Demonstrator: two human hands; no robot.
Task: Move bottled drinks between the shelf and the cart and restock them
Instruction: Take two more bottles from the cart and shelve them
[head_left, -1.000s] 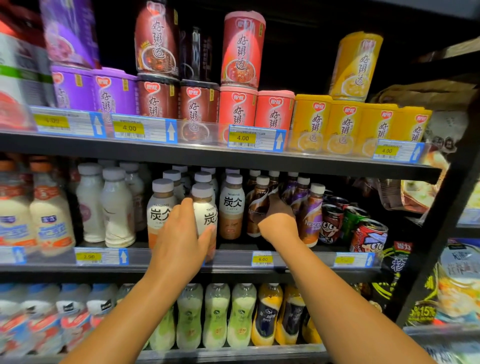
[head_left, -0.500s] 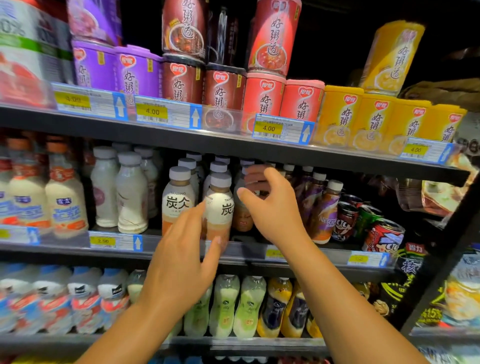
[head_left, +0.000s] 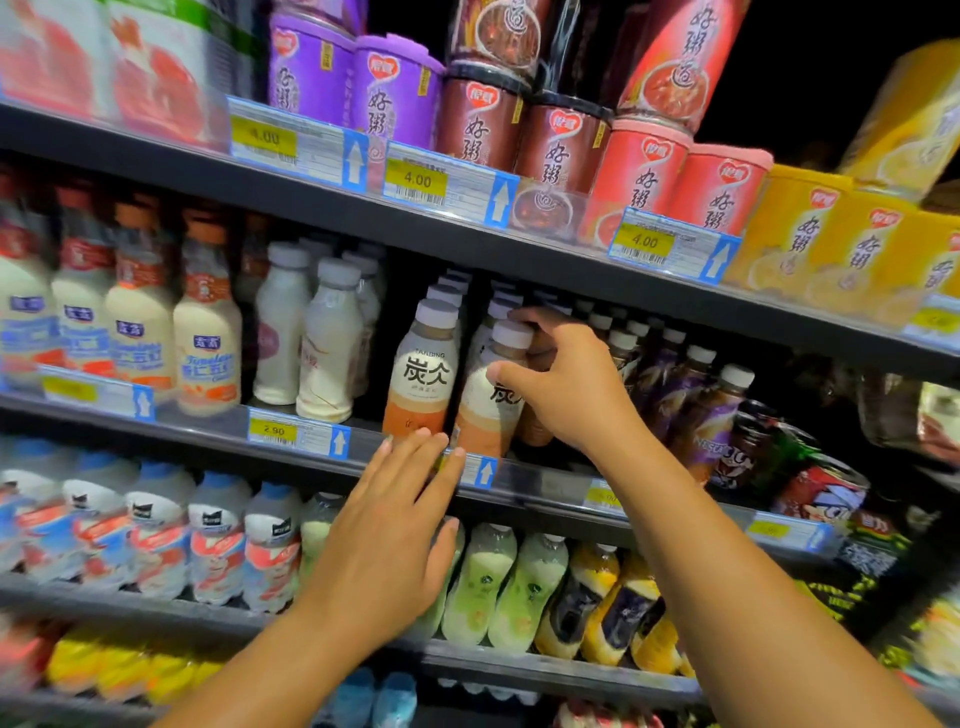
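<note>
Two front milk-tea bottles with white-and-orange labels stand on the middle shelf (head_left: 530, 480). My right hand (head_left: 566, 382) curls round the right one, the milk-tea bottle (head_left: 485, 410), with fingers over its grey cap and thumb on its label. The left milk-tea bottle (head_left: 423, 376) stands free beside it. My left hand (head_left: 389, 535) is below them with straight fingers, its tips at the shelf's front rail near the bottles' bases, holding nothing. More bottles of the same kind stand in rows behind.
Purple-labelled coffee bottles (head_left: 711, 415) and cans (head_left: 826, 493) stand to the right, white and cream bottles (head_left: 327, 343) to the left. Porridge cups (head_left: 644, 182) fill the shelf above. Green and yellow bottles (head_left: 519, 587) lie on the shelf below. No cart is in view.
My right hand moved left from the bottles behind onto the right front milk-tea bottle and gripped it. My left hand let go of that bottle and dropped to the shelf rail. The view moved closer.
</note>
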